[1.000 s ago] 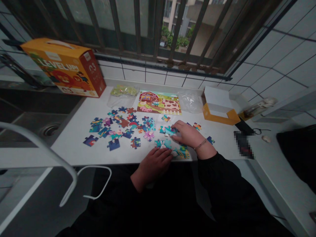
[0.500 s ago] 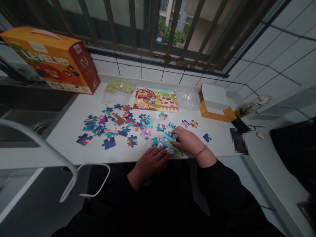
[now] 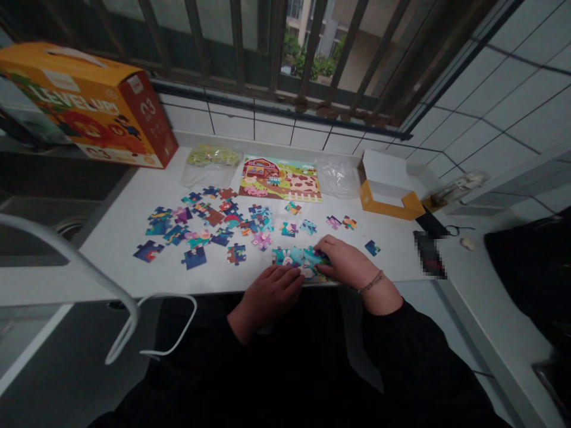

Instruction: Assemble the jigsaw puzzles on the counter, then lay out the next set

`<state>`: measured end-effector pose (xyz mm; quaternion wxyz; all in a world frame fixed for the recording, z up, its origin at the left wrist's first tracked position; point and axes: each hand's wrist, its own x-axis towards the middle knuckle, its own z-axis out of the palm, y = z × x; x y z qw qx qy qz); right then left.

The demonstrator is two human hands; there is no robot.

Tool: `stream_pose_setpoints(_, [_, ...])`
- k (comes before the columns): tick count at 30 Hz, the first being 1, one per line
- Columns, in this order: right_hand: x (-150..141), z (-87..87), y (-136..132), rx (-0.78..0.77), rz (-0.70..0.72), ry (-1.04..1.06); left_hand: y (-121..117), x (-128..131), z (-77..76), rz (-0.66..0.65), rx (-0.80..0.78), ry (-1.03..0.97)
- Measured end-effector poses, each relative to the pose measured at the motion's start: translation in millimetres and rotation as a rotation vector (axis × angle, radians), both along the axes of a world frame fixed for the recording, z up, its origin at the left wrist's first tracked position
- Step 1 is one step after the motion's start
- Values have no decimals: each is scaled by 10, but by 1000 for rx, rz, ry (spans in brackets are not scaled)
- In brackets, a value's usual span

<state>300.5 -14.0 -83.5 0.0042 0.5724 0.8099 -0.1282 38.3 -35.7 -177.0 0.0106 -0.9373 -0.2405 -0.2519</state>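
Jigsaw pieces (image 3: 194,257) lie over a white surface (image 3: 116,267), most in a loose spread left of centre and a few apart to the right. Several sit joined in a small teal section (image 3: 292,257) showing a white rabbit, at the surface's near edge. The left hand (image 3: 267,299) lies palm down against the near side of that section, its fingers (image 3: 289,277) loosely curved and touching it, not clenched. The right hand (image 3: 350,264) rests on the section's right end, its fingertips (image 3: 323,257) over a teal piece; whether either hand is gripping a piece, I cannot tell. Behind the pieces lies a farm picture card (image 3: 280,180) with a red barn and a cow pattern. Left of it, a plastic bag (image 3: 212,169) holds something yellow-green, and to its right lies a crumpled clear bag (image 3: 338,178). Further right, an open box (image 3: 388,199) with an orange rim and white inside sits near the tiled wall (image 3: 276,125). At back left, a large orange carton (image 3: 84,104) printed "LEVEL UP!" and "03" stands angled on the surface, below the window bars (image 3: 272,35). A pixelated object (image 3: 429,254) lies near the right end.
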Motion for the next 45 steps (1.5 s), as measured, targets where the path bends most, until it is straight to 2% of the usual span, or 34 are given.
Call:
stream_pose_setpoints(7, [-9,-8,50,-7,38,-27,-13,36,30,40,-59,51])
stream_pose_setpoints(16, [0,-13,135,-39,0,-15,3,47,53,42,-138,113])
stream_pose_setpoints(21, [18,-51,71,-28,9,6,6,58,43,59,-144,121])
stream_pose_setpoints(26, [-107,-137,-135,55,-16,-118,5,78,43,71,-144,153])
stream_pose_setpoints(29, [-213,-120,-222,58,-51,-207,2,84,60,80,-152,175])
stream_pose_setpoints(38, [-341,27,-108,-48,-67,-318,-45,36,192,73,-134,239])
stream_pose_setpoints(45, [-477,2,-161,-26,-127,-369,-53,37,165,79,-162,225])
